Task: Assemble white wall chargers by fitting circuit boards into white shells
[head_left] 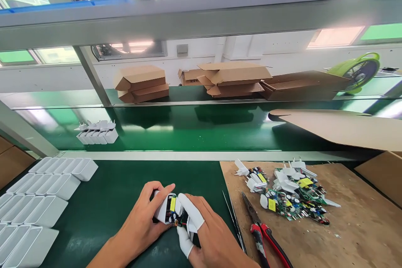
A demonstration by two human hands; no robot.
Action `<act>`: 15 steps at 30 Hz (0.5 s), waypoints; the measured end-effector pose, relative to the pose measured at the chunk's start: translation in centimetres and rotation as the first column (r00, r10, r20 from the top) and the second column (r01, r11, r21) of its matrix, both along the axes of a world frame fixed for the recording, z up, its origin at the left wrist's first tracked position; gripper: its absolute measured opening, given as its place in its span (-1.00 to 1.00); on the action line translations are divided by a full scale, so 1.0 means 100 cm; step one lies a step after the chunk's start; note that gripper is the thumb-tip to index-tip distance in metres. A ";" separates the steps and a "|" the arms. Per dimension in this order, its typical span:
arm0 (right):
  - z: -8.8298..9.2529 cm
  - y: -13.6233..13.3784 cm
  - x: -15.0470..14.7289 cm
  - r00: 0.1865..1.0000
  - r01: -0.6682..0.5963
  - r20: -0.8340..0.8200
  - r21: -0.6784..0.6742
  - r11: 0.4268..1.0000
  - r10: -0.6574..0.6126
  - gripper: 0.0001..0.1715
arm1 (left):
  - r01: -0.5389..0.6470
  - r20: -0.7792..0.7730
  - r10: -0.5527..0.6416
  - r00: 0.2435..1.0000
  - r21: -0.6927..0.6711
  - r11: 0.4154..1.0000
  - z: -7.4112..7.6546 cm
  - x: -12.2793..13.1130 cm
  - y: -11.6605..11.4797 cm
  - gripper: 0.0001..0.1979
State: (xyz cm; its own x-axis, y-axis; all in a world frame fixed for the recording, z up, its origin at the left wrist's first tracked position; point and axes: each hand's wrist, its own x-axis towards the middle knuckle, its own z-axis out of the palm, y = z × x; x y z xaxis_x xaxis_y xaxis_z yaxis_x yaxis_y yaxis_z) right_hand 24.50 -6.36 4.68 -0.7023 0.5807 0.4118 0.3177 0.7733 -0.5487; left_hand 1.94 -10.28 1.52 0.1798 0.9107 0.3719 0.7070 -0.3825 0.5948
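Note:
Near the front middle of the green table, my left hand (145, 215) is closed around a white plastic housing (161, 208). A circuit board (172, 209) with a yellow label sits at the housing's open side, facing right. My right hand (201, 226), with white covers on the thumb and a finger, pinches the board's right end. How deep the board sits in the housing is hidden by the fingers. Right of my hands lie tweezers (234, 220) and pliers (262, 228) with red and black handles.
Rows of white housings (47, 184) stand at the left. Circuit boards (292, 192) are piled on a brown board (354, 226). Behind are a green belt (194, 130), white adapters (98, 132), cardboard boxes (235, 75) and a green fan (358, 71).

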 end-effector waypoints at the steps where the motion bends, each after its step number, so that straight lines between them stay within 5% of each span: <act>1: 0.001 0.000 0.000 1.000 -0.015 0.001 0.002 1.000 0.015 0.05 | 0.000 0.000 0.000 1.000 0.003 1.000 0.000 0.000 0.000 -0.15; 15: 0.007 0.000 0.004 0.995 -0.094 0.027 0.008 0.996 0.094 -0.10 | 0.008 -0.001 -0.008 1.000 0.034 0.999 0.002 0.001 0.000 -0.15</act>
State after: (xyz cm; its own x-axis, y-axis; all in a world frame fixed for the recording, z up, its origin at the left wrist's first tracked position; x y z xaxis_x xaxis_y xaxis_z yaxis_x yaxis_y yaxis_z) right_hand 24.94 -6.35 5.36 -0.7643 0.5079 0.3974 0.2579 0.8055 -0.5335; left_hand 2.00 -10.26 1.73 0.1880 0.8960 0.4023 0.7045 -0.4084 0.5805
